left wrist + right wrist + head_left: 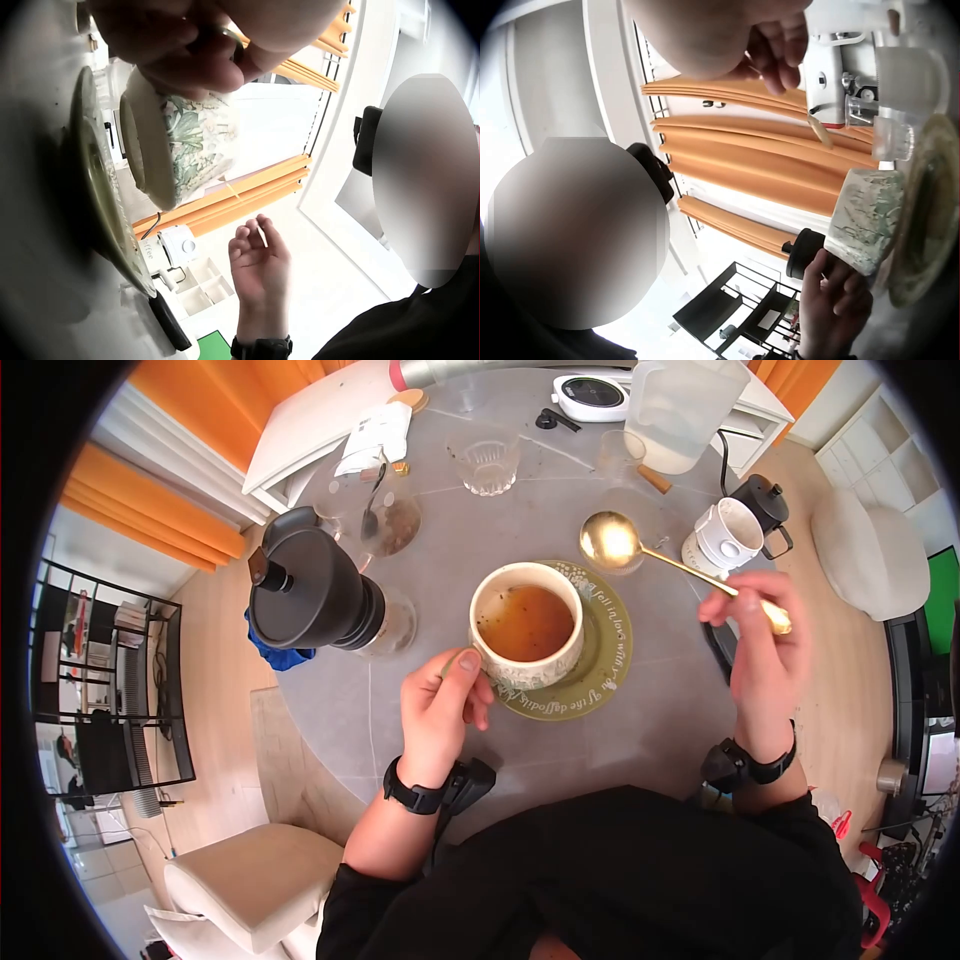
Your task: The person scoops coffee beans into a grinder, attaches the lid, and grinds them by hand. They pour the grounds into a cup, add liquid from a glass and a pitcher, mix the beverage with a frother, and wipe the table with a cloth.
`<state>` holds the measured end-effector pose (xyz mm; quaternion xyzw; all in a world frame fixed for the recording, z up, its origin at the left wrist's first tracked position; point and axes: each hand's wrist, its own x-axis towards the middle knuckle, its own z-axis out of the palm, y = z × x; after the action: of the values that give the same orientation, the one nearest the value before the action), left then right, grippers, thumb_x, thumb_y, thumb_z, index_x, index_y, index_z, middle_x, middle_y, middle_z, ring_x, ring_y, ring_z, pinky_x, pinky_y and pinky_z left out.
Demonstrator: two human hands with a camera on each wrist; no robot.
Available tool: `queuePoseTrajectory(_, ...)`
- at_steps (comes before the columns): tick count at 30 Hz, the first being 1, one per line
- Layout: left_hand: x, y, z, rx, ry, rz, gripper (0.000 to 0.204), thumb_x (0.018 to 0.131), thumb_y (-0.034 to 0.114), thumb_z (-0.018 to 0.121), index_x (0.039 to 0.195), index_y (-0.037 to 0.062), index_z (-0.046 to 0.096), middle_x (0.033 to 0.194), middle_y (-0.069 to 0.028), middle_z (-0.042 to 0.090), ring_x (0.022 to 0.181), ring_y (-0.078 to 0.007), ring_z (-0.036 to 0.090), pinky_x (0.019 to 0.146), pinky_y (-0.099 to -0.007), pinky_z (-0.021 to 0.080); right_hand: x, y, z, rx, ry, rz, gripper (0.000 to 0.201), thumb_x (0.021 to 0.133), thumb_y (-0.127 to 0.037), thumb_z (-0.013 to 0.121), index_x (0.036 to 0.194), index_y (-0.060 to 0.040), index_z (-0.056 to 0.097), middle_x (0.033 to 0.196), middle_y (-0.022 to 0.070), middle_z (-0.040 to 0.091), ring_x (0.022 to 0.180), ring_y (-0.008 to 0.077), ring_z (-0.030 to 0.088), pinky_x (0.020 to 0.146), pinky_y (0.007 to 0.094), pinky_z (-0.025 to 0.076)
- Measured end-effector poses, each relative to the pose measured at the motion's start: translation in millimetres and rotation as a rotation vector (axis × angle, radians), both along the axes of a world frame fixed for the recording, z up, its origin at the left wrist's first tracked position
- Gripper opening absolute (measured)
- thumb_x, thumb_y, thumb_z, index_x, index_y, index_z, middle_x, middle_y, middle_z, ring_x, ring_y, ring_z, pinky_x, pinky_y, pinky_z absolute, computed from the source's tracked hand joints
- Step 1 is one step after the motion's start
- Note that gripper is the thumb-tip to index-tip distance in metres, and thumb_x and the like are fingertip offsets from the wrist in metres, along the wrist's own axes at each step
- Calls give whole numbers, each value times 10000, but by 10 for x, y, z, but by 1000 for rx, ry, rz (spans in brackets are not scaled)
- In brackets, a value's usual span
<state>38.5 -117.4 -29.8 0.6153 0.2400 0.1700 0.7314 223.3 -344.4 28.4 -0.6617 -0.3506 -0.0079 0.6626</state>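
Observation:
My left hand point(440, 705) holds a cream cup point(199, 146) with a green floral print by its handle. Brown tea point(527, 624) with small dark specks fills much of it. The cup hangs a little above a green saucer point(603, 675) with white lettering, and a gap shows between them in the left wrist view. My right hand point(765, 655) pinches a golden spoon point(610, 540) near the end of its handle. The spoon's bowl points left, beyond the cup, and overlaps a clear glass dish in the head view.
Left of the cup stands a dark grey pot or grinder point(310, 588). A clear tumbler point(488, 465), a kitchen scale point(591, 398) and a translucent jug point(680, 410) are at the back. A white mug point(725, 535) sits near the right edge. A beige chair point(250, 885) is at lower left.

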Motion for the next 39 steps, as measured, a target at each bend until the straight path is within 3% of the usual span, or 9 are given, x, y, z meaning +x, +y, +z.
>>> queuePoseTrajectory(2,-11,6,-26,-52,-26,23,336,1011,264,525,779,41,622,683,-25,618,477,-81,521,460,-209,355,24,-2,-80,-65,263,85,105,988,-65,549,1050,6,597,899,92,682,830,135,641,736,268,491)
queuePoseTrajectory(6,-12,17,-24,-70,-122,104,342,1007,288,520,791,44,620,688,-32,622,477,-84,514,465,-209,359,78,-94,-328,-215,440,178,92,983,-45,547,1057,-11,590,877,81,692,802,128,647,720,251,488)
queuePoseTrajectory(14,-8,19,-28,-55,-151,122,345,1002,302,521,801,43,625,685,-36,617,479,-87,508,453,-216,357,50,9,-559,-246,505,141,45,949,-49,591,945,-34,549,826,87,693,763,160,668,682,279,501)
queuePoseTrajectory(16,-2,19,-38,-50,-154,114,322,1002,275,529,805,41,629,677,-29,611,475,-79,501,451,-213,353,21,16,-504,-625,-35,68,110,908,-44,632,958,-36,535,770,128,664,694,233,667,626,315,494)
queuePoseTrajectory(17,-3,14,-37,-50,-154,111,322,1002,275,529,805,41,629,677,-29,611,475,-79,501,451,-213,353,6,27,-499,-665,-129,54,157,870,-32,654,957,-37,524,753,160,636,660,307,647,592,358,486)
queuePoseTrajectory(23,-9,-2,-28,6,-126,77,304,1005,239,534,796,40,628,668,-19,606,469,-63,491,447,-205,345,0,35,-547,-709,-148,18,145,876,-26,623,955,-41,502,758,166,638,701,361,642,602,430,475)
queuePoseTrajectory(26,9,-31,-16,65,-76,85,356,999,324,522,774,54,576,640,-43,571,440,-73,443,405,-195,316,17,118,-579,-717,-163,57,153,891,-41,603,993,-41,489,767,185,632,724,390,633,617,461,465)
queuePoseTrajectory(33,0,-24,-20,55,-72,58,346,997,325,524,797,53,598,643,-30,570,433,-71,446,408,-191,306,-13,162,-500,-744,-125,78,205,906,-61,603,1082,-34,502,829,160,639,749,362,627,681,417,492)
queuePoseTrajectory(39,10,-55,-1,38,-55,55,346,998,314,521,780,54,590,644,-27,569,432,-72,444,408,-195,310,-67,-105,-328,-908,-544,-293,353,829,-101,687,1141,-12,545,997,166,590,943,345,573,795,428,488)
